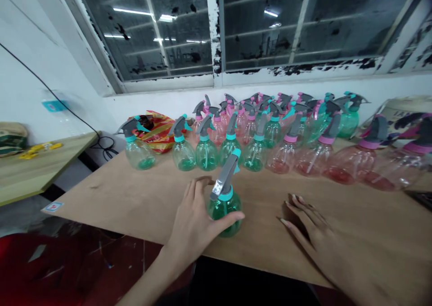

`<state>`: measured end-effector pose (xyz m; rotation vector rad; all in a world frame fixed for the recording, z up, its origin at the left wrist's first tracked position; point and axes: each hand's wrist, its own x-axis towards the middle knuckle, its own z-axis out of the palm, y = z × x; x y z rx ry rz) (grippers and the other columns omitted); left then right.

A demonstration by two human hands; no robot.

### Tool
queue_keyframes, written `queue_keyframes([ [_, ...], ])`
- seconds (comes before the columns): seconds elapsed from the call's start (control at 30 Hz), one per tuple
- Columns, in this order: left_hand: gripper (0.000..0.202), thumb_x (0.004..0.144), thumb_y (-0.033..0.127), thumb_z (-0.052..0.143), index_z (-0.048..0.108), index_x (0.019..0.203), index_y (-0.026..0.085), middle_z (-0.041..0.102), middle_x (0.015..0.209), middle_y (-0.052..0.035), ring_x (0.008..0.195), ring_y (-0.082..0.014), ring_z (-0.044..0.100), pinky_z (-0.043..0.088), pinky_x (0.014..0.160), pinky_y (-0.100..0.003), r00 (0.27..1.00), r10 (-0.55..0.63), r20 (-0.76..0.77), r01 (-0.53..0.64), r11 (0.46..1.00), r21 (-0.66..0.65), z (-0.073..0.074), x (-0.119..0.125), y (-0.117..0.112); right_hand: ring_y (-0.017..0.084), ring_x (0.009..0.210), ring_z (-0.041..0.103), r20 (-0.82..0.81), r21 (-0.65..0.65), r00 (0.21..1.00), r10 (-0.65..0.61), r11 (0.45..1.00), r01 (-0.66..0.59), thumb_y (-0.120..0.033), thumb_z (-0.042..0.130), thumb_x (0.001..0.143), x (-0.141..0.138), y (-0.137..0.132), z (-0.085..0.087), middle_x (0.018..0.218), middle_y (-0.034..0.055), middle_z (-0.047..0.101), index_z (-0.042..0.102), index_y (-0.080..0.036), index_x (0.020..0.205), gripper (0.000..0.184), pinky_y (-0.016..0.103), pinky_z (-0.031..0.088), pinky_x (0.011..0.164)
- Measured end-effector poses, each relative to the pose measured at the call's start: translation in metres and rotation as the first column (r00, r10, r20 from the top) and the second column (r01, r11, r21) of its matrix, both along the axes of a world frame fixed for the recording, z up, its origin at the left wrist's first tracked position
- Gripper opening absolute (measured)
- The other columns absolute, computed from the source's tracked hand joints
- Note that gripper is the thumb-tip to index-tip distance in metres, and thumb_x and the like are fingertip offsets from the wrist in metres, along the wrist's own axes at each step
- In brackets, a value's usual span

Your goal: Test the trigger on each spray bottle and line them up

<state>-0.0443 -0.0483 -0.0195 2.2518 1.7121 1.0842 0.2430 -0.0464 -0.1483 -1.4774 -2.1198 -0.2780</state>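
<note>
A green spray bottle (225, 207) with a teal collar and grey trigger head stands near the table's front edge. My left hand (199, 218) curves round its left side, with the thumb across the front of the bottle. The far fingertips are partly hidden behind it. To the right, my right hand (312, 234) rests low over the tabletop, fingers apart, holding nothing. Just beyond my hands is a row of spray bottles, among them a clear green one (207, 155) and a pink one (280, 157).
More pink and green spray bottles crowd behind the row, below the window (216, 36). A red and yellow bag (158, 132) lies at the back left of the wooden table (135, 198). Another table (40, 175) at left carries yellow pieces (40, 148). A black cable (104, 146) hangs between the tables.
</note>
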Motion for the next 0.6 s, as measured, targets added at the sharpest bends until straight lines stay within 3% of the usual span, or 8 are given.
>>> queue_keyframes([
  [0.13,0.08,0.071,0.052,0.071,0.035,0.137,0.025,0.046,0.141,-0.0148,0.129,-0.0353,0.045,0.039,0.103,-0.059,0.98,-0.098,0.172,0.128,0.978,-0.168,0.014,0.002,0.011,0.027,0.134,0.039,-0.002,-0.015,1.0,-0.004,1.0,0.004,-0.051,0.035,0.094,-0.001,0.0,-0.001,0.142,0.0136,0.047,0.046,-0.011,0.133,0.057,0.049,0.036,0.109],
  [0.23,0.081,0.069,0.046,0.073,0.036,0.139,0.028,0.048,0.142,-0.01,0.129,-0.0346,0.047,0.045,0.1,-0.054,0.954,-0.155,0.255,0.209,0.957,-0.2,0.026,0.006,0.02,0.027,0.134,0.039,-0.011,-0.006,1.0,-0.014,1.0,0.014,-0.05,0.035,0.094,-0.001,-0.002,-0.001,0.142,0.0132,0.047,0.046,-0.012,0.133,0.056,0.049,0.035,0.109],
  [0.33,0.076,0.069,0.042,0.074,0.041,0.137,0.031,0.056,0.135,-0.0063,0.115,-0.031,0.059,0.054,0.089,-0.046,0.916,-0.241,0.321,0.308,0.935,-0.174,0.037,0.013,0.027,0.026,0.132,0.042,-0.019,-0.007,1.0,-0.013,1.0,0.013,-0.05,0.035,0.094,-0.001,-0.003,0.0,0.142,0.0128,0.048,0.046,-0.012,0.133,0.055,0.049,0.036,0.109],
  [0.43,0.064,0.072,0.042,0.071,0.05,0.13,0.026,0.064,0.121,-0.0074,0.094,-0.0251,0.067,0.057,0.077,-0.039,0.908,-0.258,0.332,0.335,0.921,-0.2,0.042,0.022,0.031,0.027,0.132,0.043,-0.041,-0.001,0.999,-0.012,1.0,0.012,-0.05,0.036,0.093,-0.001,-0.002,-0.002,0.142,0.0129,0.048,0.045,-0.012,0.134,0.057,0.05,0.036,0.108],
  [0.53,0.047,0.077,0.033,0.064,0.056,0.122,0.023,0.069,0.106,-0.0057,0.07,-0.0181,0.067,0.057,0.067,-0.034,0.91,-0.26,0.323,0.338,0.916,-0.215,0.041,0.029,0.032,0.028,0.132,0.042,-0.057,-0.004,0.998,-0.001,1.0,0.0,-0.052,0.038,0.092,0.001,0.0,-0.006,0.142,0.0121,0.048,0.044,-0.015,0.136,0.058,0.051,0.036,0.108],
  [0.6,0.042,0.077,0.023,0.058,0.057,0.118,0.025,0.069,0.106,-0.0044,0.068,-0.0167,0.065,0.056,0.065,-0.033,0.917,-0.226,0.329,0.299,0.935,-0.189,0.036,0.032,0.032,0.029,0.132,0.042,-0.059,-0.017,0.998,0.005,1.0,-0.006,-0.053,0.039,0.091,0.002,0.001,-0.007,0.142,0.0114,0.048,0.043,-0.017,0.137,0.059,0.051,0.036,0.108],
])
